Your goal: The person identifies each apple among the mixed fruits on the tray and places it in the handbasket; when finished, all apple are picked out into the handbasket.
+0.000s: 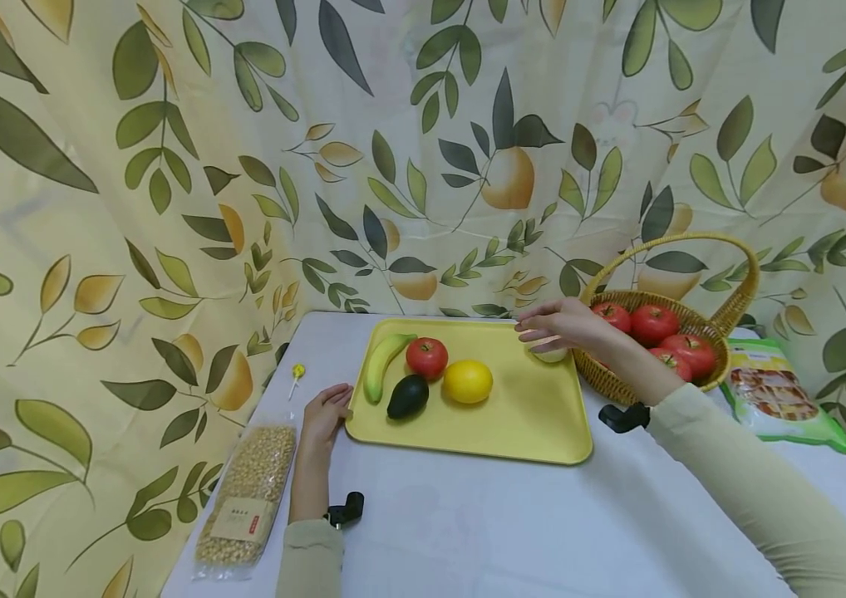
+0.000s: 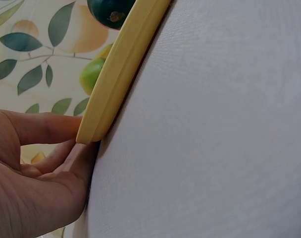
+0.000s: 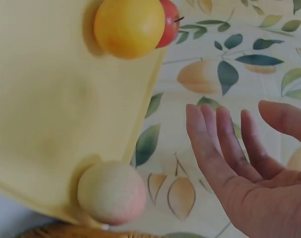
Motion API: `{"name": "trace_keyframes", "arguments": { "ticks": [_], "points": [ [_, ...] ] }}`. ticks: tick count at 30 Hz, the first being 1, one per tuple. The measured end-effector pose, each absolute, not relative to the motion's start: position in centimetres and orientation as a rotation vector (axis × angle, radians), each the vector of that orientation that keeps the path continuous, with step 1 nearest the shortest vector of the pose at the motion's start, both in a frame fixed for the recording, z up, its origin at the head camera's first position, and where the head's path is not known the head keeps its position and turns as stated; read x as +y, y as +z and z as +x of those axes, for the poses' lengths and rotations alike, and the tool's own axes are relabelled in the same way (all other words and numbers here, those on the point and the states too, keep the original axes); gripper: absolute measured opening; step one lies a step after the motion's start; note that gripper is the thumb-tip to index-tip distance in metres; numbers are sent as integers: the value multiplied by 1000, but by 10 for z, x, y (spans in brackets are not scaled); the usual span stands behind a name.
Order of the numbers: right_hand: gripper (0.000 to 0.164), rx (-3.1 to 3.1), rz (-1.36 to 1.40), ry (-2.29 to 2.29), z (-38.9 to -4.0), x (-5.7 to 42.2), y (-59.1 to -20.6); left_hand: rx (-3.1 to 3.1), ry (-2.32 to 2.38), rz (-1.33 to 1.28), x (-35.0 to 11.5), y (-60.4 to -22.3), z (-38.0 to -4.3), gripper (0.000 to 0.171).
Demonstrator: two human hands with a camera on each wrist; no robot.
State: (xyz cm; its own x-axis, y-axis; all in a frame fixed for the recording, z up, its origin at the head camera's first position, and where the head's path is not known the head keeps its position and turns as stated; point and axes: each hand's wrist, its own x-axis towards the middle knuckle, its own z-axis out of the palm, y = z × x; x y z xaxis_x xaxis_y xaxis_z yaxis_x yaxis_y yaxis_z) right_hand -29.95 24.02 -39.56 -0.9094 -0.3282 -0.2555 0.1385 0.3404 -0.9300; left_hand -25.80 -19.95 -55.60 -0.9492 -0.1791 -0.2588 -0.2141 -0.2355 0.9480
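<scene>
At the left edge of the yellow tray (image 1: pixel 528 432), my left hand (image 1: pixel 324 415) grips the rim near its front corner. The left wrist view shows the fingers (image 2: pixel 51 128) against that corner. My right hand (image 1: pixel 561 322) hovers over the tray's back right corner, fingers loosely bent and holding nothing. Below it sits a pale peach (image 3: pixel 112 192), partly hidden by the hand in the head view. A banana (image 1: pixel 386 365), a red apple (image 1: pixel 426 358), a dark avocado (image 1: pixel 408 397) and a yellow lemon (image 1: pixel 468 382) lie on the tray's left half.
A wicker basket (image 1: pixel 610 384) with several red apples stands right of the tray, under my right forearm. Beyond it lies a green-edged food bag (image 1: pixel 774 390). On the left are a bag of beans (image 1: pixel 247 494) and a yellow lollipop (image 1: pixel 298 371). A patterned curtain hangs behind.
</scene>
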Motion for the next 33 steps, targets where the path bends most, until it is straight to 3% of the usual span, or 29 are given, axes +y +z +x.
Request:
{"name": "trace_keyframes", "arguments": {
  "ticks": [17, 33],
  "points": [
    [46, 2125, -199, -1611, -320, 195, -393, 1941, 2388, -483, -199, -549, -258, 67],
    [41, 2021, -152, -1619, -346, 181, -407, 1937, 2389, -497, -197, -553, -256, 67]
  ]
}}
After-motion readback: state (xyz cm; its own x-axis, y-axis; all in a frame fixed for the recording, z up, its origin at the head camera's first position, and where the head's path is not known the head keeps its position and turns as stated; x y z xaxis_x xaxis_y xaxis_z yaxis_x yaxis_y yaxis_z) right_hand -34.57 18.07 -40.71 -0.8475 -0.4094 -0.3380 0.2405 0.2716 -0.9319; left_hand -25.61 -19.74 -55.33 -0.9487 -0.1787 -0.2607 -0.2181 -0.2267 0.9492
